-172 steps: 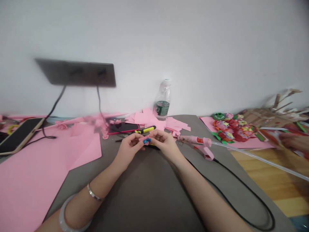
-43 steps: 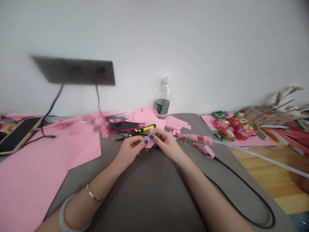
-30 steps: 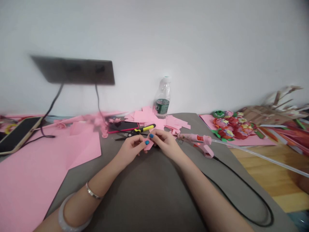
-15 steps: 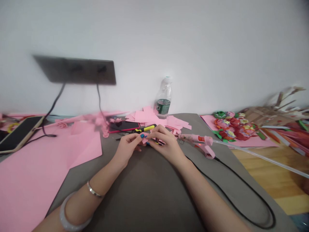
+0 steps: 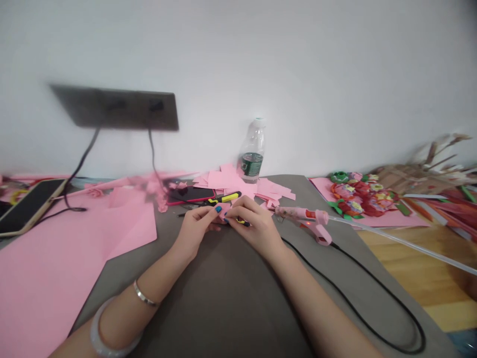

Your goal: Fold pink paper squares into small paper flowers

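Note:
My left hand (image 5: 196,229) and my right hand (image 5: 254,223) meet over the grey mat (image 5: 231,293), both pinching a small pink paper piece (image 5: 223,211) between thumb and fingers. My fingernails are painted blue. Black scissors with yellow handles (image 5: 222,198) lie just beyond my fingertips. A pink glue gun (image 5: 307,220) lies to the right of my right hand, its black cord (image 5: 372,298) looping across the mat.
Large pink paper sheets (image 5: 55,258) cover the left side. A red-edged phone (image 5: 192,195), a pile of cut pink squares (image 5: 238,181) and a plastic bottle (image 5: 251,151) stand by the wall. Another phone (image 5: 28,206) charges at far left. Paper flowers (image 5: 354,196) lie at right.
My hands have shifted slightly away from me and lowered the pink piece toward the mat. My right fingers have come over its top. Nothing else moved.

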A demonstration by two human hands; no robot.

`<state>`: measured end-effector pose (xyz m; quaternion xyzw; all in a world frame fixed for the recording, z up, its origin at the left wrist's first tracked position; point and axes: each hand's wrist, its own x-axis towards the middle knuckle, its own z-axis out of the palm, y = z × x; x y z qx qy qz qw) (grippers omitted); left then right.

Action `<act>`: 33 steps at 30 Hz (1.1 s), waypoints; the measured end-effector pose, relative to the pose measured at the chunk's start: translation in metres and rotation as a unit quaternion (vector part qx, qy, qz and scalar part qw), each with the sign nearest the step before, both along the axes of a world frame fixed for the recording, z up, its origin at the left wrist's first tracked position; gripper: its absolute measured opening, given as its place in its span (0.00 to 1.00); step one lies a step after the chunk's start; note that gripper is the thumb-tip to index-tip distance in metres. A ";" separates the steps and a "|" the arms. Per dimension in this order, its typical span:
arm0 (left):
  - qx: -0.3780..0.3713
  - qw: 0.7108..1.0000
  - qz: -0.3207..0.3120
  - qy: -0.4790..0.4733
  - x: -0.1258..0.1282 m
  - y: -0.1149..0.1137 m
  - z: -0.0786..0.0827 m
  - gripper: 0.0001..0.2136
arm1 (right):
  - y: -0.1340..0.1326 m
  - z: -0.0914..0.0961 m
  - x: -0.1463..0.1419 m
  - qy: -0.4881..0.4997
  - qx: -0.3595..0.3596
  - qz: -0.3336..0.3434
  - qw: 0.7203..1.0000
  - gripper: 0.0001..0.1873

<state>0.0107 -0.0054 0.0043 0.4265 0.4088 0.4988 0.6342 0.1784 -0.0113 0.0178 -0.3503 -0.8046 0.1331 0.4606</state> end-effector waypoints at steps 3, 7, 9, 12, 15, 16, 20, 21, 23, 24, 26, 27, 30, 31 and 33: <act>0.001 1.000 0.000 -0.006 0.000 0.000 0.000 0.13 | -0.001 0.001 -0.002 0.028 -0.045 -0.007 0.999 0.07; 0.008 1.000 -0.005 -0.014 0.001 0.000 0.000 0.12 | -0.001 0.001 -0.006 0.091 -0.136 -0.020 0.986 0.04; 0.011 1.000 -0.007 -0.014 0.001 0.000 0.000 0.12 | -0.001 0.000 -0.007 0.126 -0.186 -0.015 0.974 0.03; 0.015 1.000 -0.009 -0.009 0.000 0.001 -0.001 0.12 | 0.000 -0.002 -0.009 0.171 -0.245 0.000 0.954 0.04; 0.017 1.000 -0.011 -0.005 -0.001 0.002 -0.002 0.12 | 0.000 -0.005 -0.010 0.194 -0.271 0.005 0.943 0.06; 0.017 1.000 -0.012 -0.002 -0.001 0.002 -0.003 0.12 | 0.000 -0.005 -0.010 0.197 -0.275 0.004 0.941 0.07; 0.028 0.999 -0.014 0.007 -0.002 0.002 -0.005 0.12 | 0.000 -0.006 -0.010 0.198 -0.288 0.000 0.937 0.07; 0.032 0.999 -0.016 0.011 -0.002 0.002 -0.005 0.12 | 0.001 -0.006 -0.009 0.199 -0.293 0.000 0.935 0.07; 0.041 0.999 -0.019 0.025 -0.001 0.002 -0.005 0.11 | 0.001 -0.006 -0.008 0.204 -0.301 0.000 0.932 0.07; 0.045 0.998 -0.021 0.034 -0.001 0.002 -0.005 0.10 | 0.002 -0.006 -0.008 0.206 -0.304 0.001 0.930 0.06; 0.050 0.997 -0.019 0.047 -0.001 0.002 -0.005 0.10 | 0.002 -0.006 -0.007 0.210 -0.308 0.004 0.928 0.06; 0.051 0.997 -0.017 0.050 -0.001 0.002 -0.005 0.09 | 0.002 -0.007 -0.007 0.212 -0.309 0.007 0.927 0.06; 0.050 0.997 -0.010 0.051 -0.001 0.002 -0.005 0.09 | 0.004 -0.008 -0.007 0.219 -0.312 0.019 0.924 0.07; 0.049 0.998 -0.008 0.050 -0.001 0.002 -0.005 0.09 | 0.004 -0.008 -0.007 0.227 -0.314 0.023 0.922 0.08; 0.047 0.998 -0.007 0.044 -0.002 0.002 -0.006 0.10 | 0.006 -0.010 -0.007 0.250 -0.324 0.036 0.912 0.10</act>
